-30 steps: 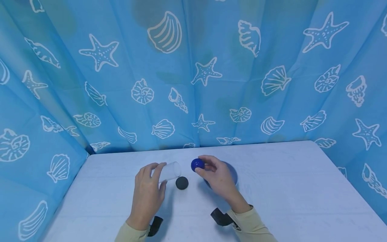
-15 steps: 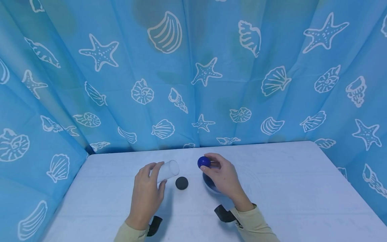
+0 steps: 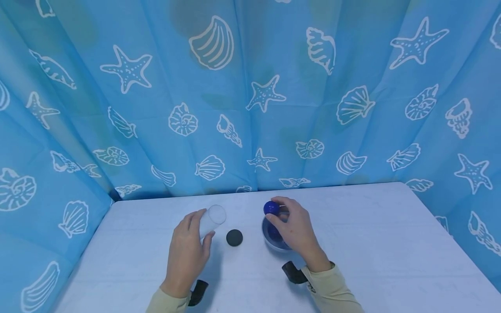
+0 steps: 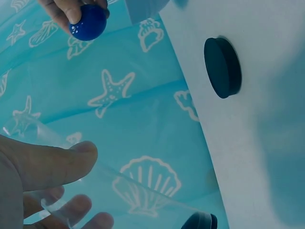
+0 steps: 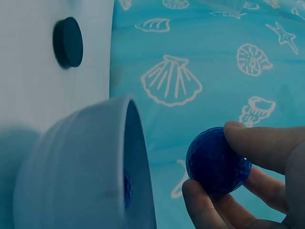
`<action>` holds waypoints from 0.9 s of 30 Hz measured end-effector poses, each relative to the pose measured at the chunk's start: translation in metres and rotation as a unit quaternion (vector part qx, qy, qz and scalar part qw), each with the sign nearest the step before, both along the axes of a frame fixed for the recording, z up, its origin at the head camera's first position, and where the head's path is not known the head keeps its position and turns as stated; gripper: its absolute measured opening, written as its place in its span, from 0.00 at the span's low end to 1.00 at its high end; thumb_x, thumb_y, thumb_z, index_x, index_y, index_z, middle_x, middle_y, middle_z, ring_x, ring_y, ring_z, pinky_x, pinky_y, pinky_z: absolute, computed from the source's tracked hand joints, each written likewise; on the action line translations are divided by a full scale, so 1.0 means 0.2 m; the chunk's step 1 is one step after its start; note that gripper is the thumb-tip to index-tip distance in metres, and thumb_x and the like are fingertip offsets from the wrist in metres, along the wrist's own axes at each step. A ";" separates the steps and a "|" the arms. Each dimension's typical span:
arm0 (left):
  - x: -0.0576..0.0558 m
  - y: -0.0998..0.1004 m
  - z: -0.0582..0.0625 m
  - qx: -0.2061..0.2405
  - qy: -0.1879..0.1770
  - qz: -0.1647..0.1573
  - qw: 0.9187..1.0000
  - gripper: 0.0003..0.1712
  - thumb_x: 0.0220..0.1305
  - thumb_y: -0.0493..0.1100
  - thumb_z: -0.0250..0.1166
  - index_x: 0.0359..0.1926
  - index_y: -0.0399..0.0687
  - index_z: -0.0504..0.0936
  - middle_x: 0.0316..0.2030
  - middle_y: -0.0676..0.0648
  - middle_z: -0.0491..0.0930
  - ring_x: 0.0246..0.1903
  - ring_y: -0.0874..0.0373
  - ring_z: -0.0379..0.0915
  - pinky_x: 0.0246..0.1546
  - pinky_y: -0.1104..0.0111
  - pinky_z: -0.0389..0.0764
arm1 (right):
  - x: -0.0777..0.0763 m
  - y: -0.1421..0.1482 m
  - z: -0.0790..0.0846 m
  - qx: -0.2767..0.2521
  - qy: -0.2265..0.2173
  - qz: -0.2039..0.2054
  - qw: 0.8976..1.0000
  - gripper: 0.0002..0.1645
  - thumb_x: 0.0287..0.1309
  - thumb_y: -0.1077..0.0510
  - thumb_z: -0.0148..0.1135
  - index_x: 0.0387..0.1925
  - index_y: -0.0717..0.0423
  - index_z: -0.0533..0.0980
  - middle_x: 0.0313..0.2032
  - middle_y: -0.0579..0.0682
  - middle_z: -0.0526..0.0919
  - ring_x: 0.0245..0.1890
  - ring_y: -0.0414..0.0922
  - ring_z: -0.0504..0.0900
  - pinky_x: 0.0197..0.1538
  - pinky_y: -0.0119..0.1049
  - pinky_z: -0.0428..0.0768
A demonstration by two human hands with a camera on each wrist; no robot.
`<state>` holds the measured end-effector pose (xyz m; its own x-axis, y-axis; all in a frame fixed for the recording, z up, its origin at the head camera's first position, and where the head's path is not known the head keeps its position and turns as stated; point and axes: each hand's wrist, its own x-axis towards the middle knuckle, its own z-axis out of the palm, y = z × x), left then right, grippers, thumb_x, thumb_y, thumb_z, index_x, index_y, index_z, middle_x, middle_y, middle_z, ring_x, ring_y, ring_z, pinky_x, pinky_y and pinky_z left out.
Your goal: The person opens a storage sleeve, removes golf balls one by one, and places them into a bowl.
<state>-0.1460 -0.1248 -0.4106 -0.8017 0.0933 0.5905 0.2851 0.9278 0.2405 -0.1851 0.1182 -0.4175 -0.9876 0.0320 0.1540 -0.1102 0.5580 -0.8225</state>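
Observation:
A clear, open-ended cylindrical container (image 3: 213, 217) is tilted above the table in my left hand (image 3: 187, 250). My thumb (image 4: 76, 162) and fingers hold it from opposite sides in the left wrist view. My right hand (image 3: 297, 226) pinches a dark blue golf ball (image 3: 271, 208) between thumb and fingertips. Dimples show on the ball (image 5: 217, 162) in the right wrist view. Under that hand stands a grey-blue bowl (image 3: 275, 248), partly hidden by it. Inside the bowl, a second blue ball (image 5: 127, 188) shows past the rim.
A round black lid (image 3: 234, 238) lies on the white-covered table (image 3: 372, 252) between the hands. Black camera mounts (image 3: 293, 273) stick out at both wrists. Behind the table hangs a blue curtain (image 3: 282, 130) printed with shells and starfish.
My right hand has moved to the right with the golf ball, now over the bowl. The clear container has tipped more upright in my left hand, its mouth shifting left and up.

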 end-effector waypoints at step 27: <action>-0.03 0.00 -0.03 0.069 -0.058 0.049 0.995 0.36 0.47 0.43 0.73 0.56 0.34 0.69 0.50 0.36 0.76 0.51 0.45 0.74 0.49 0.56 0.75 | -0.01 0.05 -0.03 0.107 -0.023 -0.021 0.994 0.25 0.54 0.54 0.65 0.54 0.53 0.73 0.51 0.56 0.75 0.44 0.48 0.76 0.46 0.45 0.79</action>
